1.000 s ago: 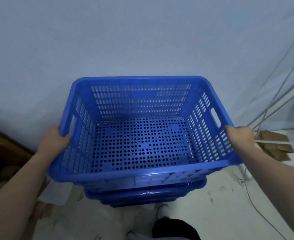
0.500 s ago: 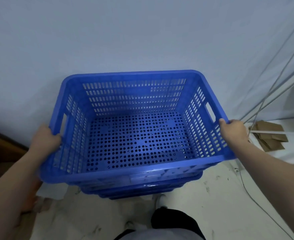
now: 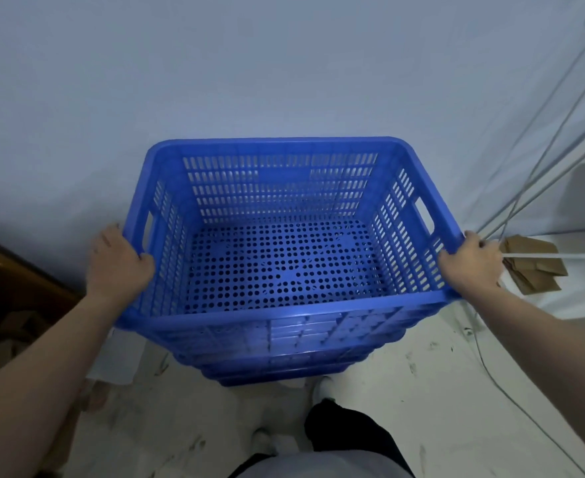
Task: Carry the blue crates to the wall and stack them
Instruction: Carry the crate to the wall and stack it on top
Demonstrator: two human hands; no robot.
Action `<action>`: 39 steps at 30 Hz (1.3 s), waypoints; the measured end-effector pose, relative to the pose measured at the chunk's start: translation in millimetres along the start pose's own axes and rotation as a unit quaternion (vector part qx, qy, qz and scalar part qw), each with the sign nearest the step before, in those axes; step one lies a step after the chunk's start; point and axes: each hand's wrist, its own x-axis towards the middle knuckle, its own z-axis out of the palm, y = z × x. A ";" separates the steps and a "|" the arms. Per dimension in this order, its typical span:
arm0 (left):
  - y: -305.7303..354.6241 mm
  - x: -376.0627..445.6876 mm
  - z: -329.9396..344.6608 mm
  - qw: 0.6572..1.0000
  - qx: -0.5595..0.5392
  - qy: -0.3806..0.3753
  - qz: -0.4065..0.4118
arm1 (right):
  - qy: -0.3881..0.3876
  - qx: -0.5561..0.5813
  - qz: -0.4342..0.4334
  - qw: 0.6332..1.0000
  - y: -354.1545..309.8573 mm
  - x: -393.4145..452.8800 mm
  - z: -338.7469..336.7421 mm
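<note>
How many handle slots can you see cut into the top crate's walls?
2. One slot is in the left wall, just ahead of the left hand; the other slot is in the right wall, ahead of the right hand. The crate's near wall may hide more.

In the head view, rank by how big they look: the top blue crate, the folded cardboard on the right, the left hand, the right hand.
1. top blue crate, by far the largest.
2. left hand and right hand: look alike, no ranking between them.
3. folded cardboard: looks near hand-size, but lies farther away, so its place is unsure.
</note>
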 end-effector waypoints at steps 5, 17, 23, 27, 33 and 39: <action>16.0 -28.0 33.1 0.985 0.125 -0.007 0.116 | 0.080 -0.002 -0.134 0.988 -9.6 -49.4 13.9; 64.5 -153.2 68.3 0.929 0.072 0.015 0.362 | 0.007 -0.076 -0.386 0.919 -8.9 -118.8 41.0; 36.3 -132.1 44.7 0.954 0.179 0.041 0.236 | 0.023 -0.128 -0.438 0.889 26.6 -85.4 26.5; 38.5 -137.4 50.7 0.966 0.194 0.030 0.167 | 0.022 -0.119 -0.401 0.908 23.9 -95.2 25.5; 41.5 -127.5 53.3 0.967 0.213 0.006 0.141 | -0.009 -0.137 -0.413 0.900 18.6 -91.4 20.8; 47.6 -131.4 48.2 0.964 0.242 -0.063 0.093 | -0.043 -0.139 -0.406 0.902 19.9 -95.1 23.0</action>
